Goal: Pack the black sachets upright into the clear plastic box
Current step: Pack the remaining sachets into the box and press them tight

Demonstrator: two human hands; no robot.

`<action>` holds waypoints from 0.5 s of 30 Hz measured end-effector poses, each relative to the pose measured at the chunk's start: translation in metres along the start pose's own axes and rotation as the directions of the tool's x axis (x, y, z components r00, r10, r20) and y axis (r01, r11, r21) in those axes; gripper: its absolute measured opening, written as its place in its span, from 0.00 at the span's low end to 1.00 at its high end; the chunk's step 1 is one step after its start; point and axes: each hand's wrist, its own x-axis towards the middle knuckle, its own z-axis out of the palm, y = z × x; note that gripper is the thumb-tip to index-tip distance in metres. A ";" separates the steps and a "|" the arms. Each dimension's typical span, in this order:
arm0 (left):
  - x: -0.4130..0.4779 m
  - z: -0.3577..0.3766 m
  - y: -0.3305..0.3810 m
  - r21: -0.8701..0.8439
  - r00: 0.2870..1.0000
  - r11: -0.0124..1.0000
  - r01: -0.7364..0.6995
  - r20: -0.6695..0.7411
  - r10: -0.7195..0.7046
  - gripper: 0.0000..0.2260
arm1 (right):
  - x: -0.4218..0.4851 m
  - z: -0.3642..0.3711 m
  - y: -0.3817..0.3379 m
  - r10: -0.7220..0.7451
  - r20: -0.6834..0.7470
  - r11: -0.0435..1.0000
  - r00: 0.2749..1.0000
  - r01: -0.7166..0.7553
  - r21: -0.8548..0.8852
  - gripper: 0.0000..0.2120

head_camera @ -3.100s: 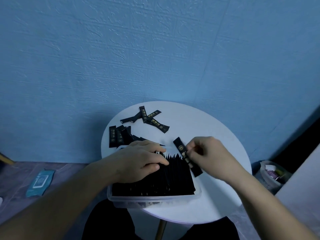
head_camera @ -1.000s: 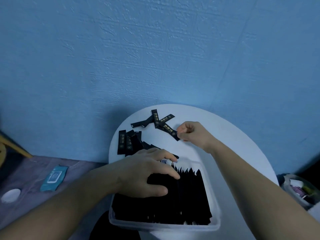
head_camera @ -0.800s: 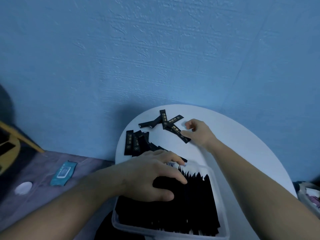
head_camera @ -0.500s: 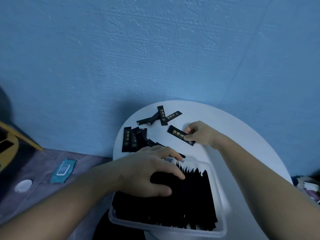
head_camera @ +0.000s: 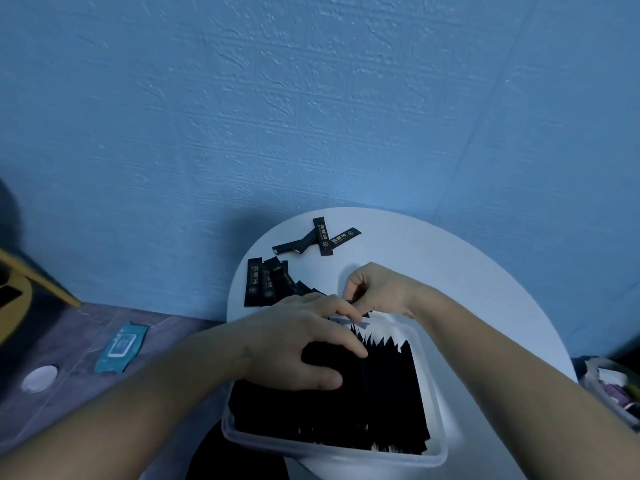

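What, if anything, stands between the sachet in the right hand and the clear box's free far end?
Nothing visible blocks it. The right hand pinches the sachet over the far end of the clear box; the left hand rests on the packed sachets, fingertips bordering the gap.

Dim, blue-tinted light, soft shadows, slight blur, and wide-angle bending at the edges.

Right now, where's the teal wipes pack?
The teal wipes pack lies on the floor at the lower left of the head view, left of the round white table, with a small white disc farther left.
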 end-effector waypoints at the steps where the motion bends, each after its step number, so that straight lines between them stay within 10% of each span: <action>1: -0.001 -0.001 0.000 0.013 1.000 1.000 0.015 0.006 -0.015 0.32 | 0.000 0.000 0.001 -0.014 -0.002 0.999 1.000 0.013 -0.031 0.08; 15: 0.003 0.002 -0.017 0.070 1.000 0.997 0.012 0.026 -0.014 0.38 | -0.029 -0.029 0.029 0.041 -0.070 0.967 0.997 -0.058 -0.248 0.03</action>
